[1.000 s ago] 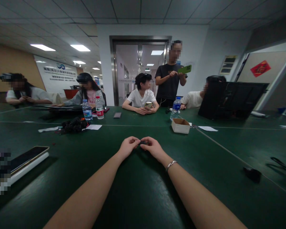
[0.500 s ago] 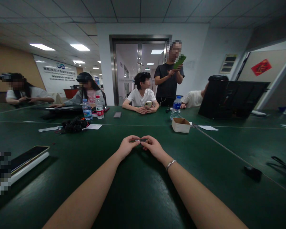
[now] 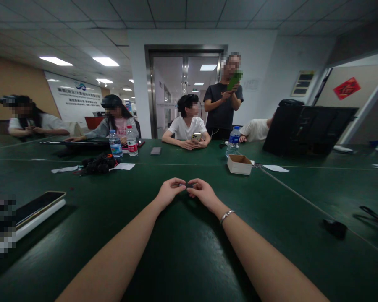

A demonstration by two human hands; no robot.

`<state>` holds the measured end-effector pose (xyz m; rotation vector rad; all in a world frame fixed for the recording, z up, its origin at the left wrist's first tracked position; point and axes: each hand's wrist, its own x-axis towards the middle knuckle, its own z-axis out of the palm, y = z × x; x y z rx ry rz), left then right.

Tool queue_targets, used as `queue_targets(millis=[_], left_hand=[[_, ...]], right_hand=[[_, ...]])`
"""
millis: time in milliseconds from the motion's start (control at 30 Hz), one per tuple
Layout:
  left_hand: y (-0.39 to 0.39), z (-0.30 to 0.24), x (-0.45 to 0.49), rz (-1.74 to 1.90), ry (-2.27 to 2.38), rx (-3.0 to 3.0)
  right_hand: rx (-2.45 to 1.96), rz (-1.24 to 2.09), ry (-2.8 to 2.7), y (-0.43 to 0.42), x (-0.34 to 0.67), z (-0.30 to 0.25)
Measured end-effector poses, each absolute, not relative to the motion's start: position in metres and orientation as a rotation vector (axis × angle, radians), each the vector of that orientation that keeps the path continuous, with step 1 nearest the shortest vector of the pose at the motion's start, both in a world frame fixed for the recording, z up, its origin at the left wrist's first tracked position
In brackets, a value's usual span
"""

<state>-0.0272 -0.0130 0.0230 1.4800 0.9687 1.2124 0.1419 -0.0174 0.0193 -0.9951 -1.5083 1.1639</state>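
Observation:
My left hand (image 3: 170, 191) and my right hand (image 3: 203, 193) meet just above the green table (image 3: 189, 251), fingertips almost touching. Between them is a small dark object (image 3: 188, 185) with a lighter end on the left side. Thumb and fingers of each hand pinch it, the left hand at the light end and the right hand at the dark end. It is too small and too covered by fingers to name its kind. A silver bracelet (image 3: 227, 217) circles my right wrist.
Ahead stand an open cardboard box (image 3: 240, 166), a blue-labelled bottle (image 3: 232, 142) and a black monitor (image 3: 308, 130). Left are black cables (image 3: 99, 164), two bottles and a phone (image 3: 39, 206) on a white box. A black item (image 3: 334, 228) lies right. Several people are across the table.
My hands stay nearly in place, still pinching the small object, and a little more of its dark part shows. The standing person's green item has tilted more upright.

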Motion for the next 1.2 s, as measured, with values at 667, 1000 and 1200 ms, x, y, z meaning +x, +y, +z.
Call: queue_targets(millis=[667,1000,1200], left_hand=[[-0.007,0.02,-0.025,1.248,0.942,1.231],[-0.004,0.016,-0.023,1.203,0.984,1.193],[-0.008,0.018,-0.025,1.221,0.942,1.222]], right_hand=[[-1.032,1.174,-1.446,-0.016,0.142,0.019],[-1.021,1.164,-1.442,-0.015,0.143,0.017],[-1.015,1.178,-1.431,-0.014,0.143,0.016]])
